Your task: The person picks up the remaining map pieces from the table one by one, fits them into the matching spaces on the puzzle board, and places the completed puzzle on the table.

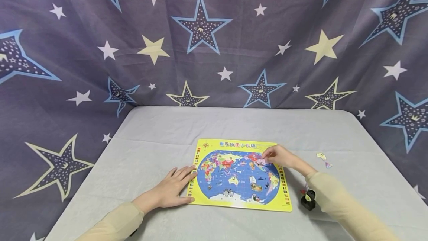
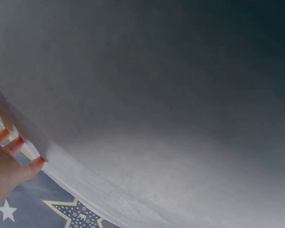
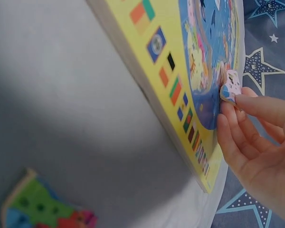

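A yellow-bordered world map puzzle board (image 1: 242, 204) lies flat on the table. My right hand (image 1: 282, 156) is over the board's upper right part, where thumb and fingers pinch a small pink puzzle piece (image 3: 233, 83) with a blue end. The piece is close to the map surface; whether it touches cannot be told. My left hand (image 1: 171, 188) lies spread, with its fingertips at the board's left edge. In the left wrist view only part of this hand (image 2: 9, 164) shows.
Two loose puzzle pieces, one yellowish (image 1: 321, 156) and one purple-pink (image 1: 328, 164), lie on the grey tablecloth (image 1: 167, 133) right of the board. A green, blue and red piece (image 3: 40, 204) appears in the right wrist view. A star-patterned curtain (image 1: 227, 58) hangs behind the table.
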Demonstrator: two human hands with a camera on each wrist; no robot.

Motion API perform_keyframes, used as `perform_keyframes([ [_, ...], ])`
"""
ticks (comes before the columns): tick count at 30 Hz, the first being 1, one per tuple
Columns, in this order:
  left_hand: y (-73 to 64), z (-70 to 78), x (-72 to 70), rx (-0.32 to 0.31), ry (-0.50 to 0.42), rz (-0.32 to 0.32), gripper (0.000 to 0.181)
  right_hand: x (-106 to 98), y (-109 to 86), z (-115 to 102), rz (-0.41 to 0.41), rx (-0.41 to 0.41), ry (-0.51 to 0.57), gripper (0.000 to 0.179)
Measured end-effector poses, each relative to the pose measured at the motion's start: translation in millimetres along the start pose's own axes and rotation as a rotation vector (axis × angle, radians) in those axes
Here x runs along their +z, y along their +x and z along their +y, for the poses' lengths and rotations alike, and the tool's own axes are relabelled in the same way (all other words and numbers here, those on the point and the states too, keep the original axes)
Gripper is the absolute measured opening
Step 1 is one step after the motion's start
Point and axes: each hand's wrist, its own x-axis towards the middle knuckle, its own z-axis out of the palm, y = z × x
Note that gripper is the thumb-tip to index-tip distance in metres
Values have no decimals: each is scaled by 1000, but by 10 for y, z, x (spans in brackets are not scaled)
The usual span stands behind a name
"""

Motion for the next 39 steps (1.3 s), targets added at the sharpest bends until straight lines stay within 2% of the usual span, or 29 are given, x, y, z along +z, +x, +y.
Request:
perform_keyframes([
  [17,5,-16,28,8,10,9,78,54,39,-11,-14,26,35,10],
  [39,1,-16,24,8,12,16,78,87,6,-27,-12,-4,29,11],
])
